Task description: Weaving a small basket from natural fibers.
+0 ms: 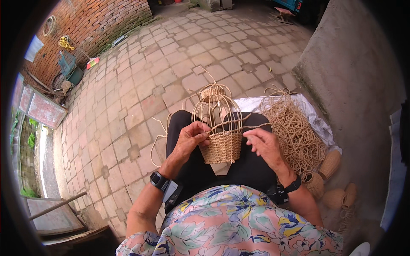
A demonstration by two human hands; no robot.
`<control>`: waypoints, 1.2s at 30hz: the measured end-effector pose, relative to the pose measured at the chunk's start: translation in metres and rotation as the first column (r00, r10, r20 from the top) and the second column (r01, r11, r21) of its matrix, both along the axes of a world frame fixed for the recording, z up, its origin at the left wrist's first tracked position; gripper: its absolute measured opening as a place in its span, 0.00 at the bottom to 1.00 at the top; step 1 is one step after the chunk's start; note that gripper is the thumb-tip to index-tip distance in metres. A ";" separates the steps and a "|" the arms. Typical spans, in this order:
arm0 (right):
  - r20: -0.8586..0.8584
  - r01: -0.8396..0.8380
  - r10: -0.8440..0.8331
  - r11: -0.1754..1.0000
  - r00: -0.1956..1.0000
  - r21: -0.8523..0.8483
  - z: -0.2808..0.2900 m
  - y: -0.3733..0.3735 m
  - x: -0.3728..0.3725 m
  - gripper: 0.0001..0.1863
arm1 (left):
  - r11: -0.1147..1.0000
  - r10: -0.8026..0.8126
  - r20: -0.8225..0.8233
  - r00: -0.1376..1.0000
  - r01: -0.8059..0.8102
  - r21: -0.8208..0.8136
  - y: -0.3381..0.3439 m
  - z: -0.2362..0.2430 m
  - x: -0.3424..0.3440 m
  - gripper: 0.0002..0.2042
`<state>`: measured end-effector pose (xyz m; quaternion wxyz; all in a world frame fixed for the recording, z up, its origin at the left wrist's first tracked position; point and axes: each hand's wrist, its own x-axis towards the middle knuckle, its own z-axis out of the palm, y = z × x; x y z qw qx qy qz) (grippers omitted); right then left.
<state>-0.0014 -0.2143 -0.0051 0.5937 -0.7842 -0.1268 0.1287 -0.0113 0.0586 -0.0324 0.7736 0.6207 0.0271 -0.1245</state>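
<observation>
A small woven straw basket point(222, 147) rests between my knees, its lower part closely woven. Bare upright stakes point(232, 112) rise from it and bend toward a woven ring point(212, 92) at the far end. My left hand point(194, 137) is closed at the basket's left rim, thumb and forefinger pinching a twisted straw cord point(230, 123) that slants across the stakes. To the right of the basket, my right hand point(265, 146) has loosely bent fingers, apart from each other. Its fingertips are just below a second cord end point(258, 126); a grip on that cord does not show.
A heap of straw cord point(294, 134) lies on a white sheet point(314, 113) at my right. Several woven pieces point(330, 164) sit beside it, near a grey wall point(358, 68). Loose strands point(160, 136) trail by my left knee. Paving covers the yard up to a brick wall point(102, 21).
</observation>
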 end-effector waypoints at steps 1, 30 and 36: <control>-0.309 -0.108 0.177 0.968 0.934 0.229 0.004 0.013 -0.005 0.16 | 1.000 -0.016 0.031 0.999 0.015 0.023 0.000 -0.003 0.001 0.04; 0.191 0.136 -0.129 0.990 0.973 -0.023 -0.008 0.056 0.008 0.14 | 0.994 -0.087 -0.004 0.996 0.087 0.064 -0.013 -0.013 0.004 0.06; -0.114 0.095 -0.095 0.995 0.989 -0.007 -0.031 0.012 -0.007 0.14 | 0.922 -0.113 0.055 0.992 0.084 0.379 -0.018 0.002 0.000 0.07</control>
